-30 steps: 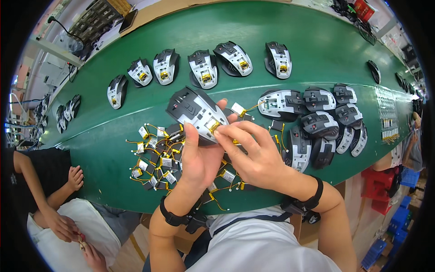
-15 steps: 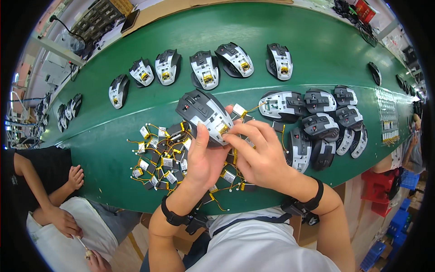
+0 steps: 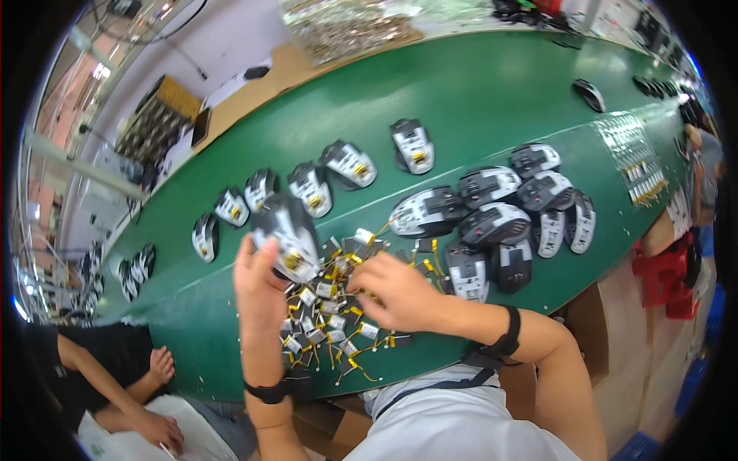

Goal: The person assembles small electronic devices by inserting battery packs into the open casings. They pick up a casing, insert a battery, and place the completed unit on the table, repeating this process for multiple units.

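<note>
A grey-and-black computer mouse (image 3: 288,238) with a yellow-taped battery in its exposed cavity is in my left hand (image 3: 260,292), raised over the left side of the bench and slightly blurred. My right hand (image 3: 403,292) hovers at the near right of a pile of small silver battery packs (image 3: 327,307) with yellow tape and thin wires. Its fingers are loosely bent, thumb apart from them, and nothing shows between them. Right of the pile lies a cluster of similar mice (image 3: 492,223), some overlapping.
Several mice (image 3: 309,188) stand in a row across the green bench (image 3: 461,92). At the right lies a clear plastic tray (image 3: 634,157). A co-worker's hand (image 3: 161,365) rests at the left edge. Red stools (image 3: 665,280) stand on the floor at right.
My left hand has carried the mouse leftward, away from my right hand. The right hand has let go of the mouse and moved over the battery pile. The whole view has turned and shifted.
</note>
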Motion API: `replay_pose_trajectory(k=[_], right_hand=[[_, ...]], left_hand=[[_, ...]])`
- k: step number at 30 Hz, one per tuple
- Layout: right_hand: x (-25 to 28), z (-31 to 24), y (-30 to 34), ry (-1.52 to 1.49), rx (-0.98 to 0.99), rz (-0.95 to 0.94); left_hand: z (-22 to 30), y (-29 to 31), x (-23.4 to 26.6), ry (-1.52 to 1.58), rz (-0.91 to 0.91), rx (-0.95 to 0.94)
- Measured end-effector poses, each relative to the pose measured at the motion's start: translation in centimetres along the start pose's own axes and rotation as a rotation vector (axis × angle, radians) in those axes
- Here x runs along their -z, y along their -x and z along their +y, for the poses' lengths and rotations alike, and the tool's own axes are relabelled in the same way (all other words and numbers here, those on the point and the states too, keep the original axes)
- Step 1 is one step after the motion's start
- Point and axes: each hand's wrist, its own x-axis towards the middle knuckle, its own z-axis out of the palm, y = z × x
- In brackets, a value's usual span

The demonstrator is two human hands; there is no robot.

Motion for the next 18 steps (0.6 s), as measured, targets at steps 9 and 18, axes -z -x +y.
replay_pose_trajectory(k=[9,18], right_hand=[[0.0,0.8,0.0,0.103,0.002,-0.116],[0.0,0.1,0.8,0.325,-0.032,-0.135]], left_hand=[[-0.4,-10.2,-11.8,-0.93,-0.223,-0.127],[-1.1,-0.1,1.5,-1.077,-0.088,-0.212]])
